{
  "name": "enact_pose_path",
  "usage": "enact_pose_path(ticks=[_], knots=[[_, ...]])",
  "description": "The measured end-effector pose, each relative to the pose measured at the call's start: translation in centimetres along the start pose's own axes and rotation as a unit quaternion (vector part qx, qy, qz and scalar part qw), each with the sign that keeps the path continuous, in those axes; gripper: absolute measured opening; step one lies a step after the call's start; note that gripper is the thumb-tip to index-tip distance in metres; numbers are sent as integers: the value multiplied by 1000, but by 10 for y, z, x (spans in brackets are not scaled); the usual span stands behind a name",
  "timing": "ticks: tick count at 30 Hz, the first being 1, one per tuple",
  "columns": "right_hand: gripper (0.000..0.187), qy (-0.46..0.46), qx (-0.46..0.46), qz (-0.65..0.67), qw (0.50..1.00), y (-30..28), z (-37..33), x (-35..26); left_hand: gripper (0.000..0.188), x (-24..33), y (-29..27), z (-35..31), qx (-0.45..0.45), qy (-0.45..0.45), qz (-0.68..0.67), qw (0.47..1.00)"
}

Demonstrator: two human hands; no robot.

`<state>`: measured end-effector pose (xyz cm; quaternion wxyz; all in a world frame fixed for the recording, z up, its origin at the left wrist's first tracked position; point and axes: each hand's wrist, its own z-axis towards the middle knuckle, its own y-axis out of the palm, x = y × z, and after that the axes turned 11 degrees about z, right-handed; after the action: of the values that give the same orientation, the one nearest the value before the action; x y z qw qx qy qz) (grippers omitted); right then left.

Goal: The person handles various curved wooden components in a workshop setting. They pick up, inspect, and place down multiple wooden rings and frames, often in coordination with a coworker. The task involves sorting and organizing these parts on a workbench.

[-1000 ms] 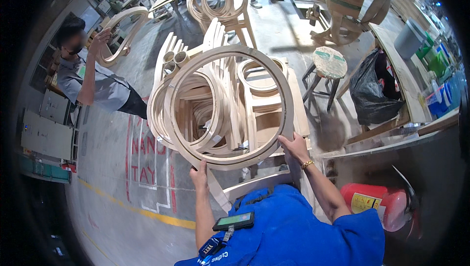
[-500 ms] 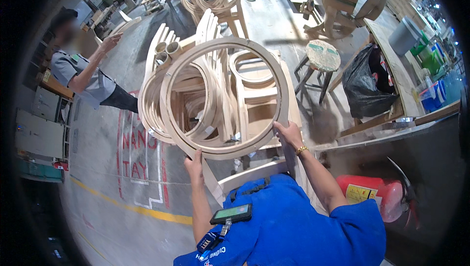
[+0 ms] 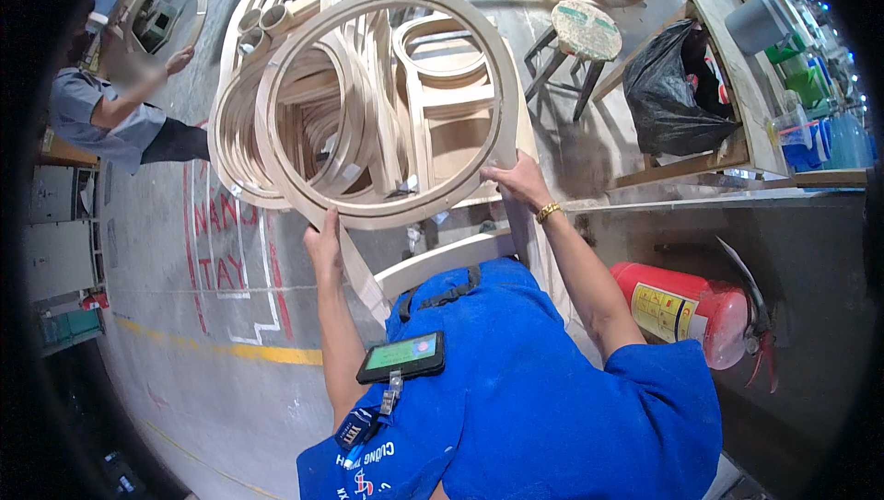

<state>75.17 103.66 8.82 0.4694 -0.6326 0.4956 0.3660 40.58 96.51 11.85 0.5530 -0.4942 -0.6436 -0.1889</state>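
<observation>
A pale wooden chair frame with a large round back [image 3: 396,213] is tilted up in front of me. My left hand [image 3: 323,247] is closed on the lower left of the ring, thumb on top, where a leg goes down. My right hand [image 3: 522,181] grips the lower right side in the same way, a gold band on its wrist. The frame's curved crosspiece [image 3: 447,261] lies close to my waist. Through and behind the ring shows a stack of similar round-backed frames [image 3: 226,145], beside another frame with a smaller ring [image 3: 442,67].
At the far left, a co-worker [image 3: 110,118] in grey holds up a round wooden frame [image 3: 203,7]. A round-topped stool [image 3: 587,32] stands to the right, near a bench with a black plastic bag [image 3: 677,99]. A red fire extinguisher [image 3: 677,307] is close by my right arm.
My view has shifted, so the stack and stool sit higher in it. Both my hands keep their hold on the chair frame. The co-worker now has a round frame raised in hand.
</observation>
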Motion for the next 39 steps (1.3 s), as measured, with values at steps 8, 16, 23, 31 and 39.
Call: enact_pose_path(ticks=[8,16,23,31,39], knots=[[76,-39,-26,22,999,-1,-3,3,37,-5,1,5,-4,-12,15,1000],[72,-94,24,2,995,6,-6,-2,41,-27,-8,15,-5,-2,25,1000],[59,-56,-8,39,998,8,-9,-14,46,-15,-9,9,-2,-13,96,995],[55,-35,-7,41,999,14,-9,-15,43,-20,-10,11,19,1,77,997],[52,-77,11,15,997,7,-3,0,40,-19,-2,16,26,-6,95,995]])
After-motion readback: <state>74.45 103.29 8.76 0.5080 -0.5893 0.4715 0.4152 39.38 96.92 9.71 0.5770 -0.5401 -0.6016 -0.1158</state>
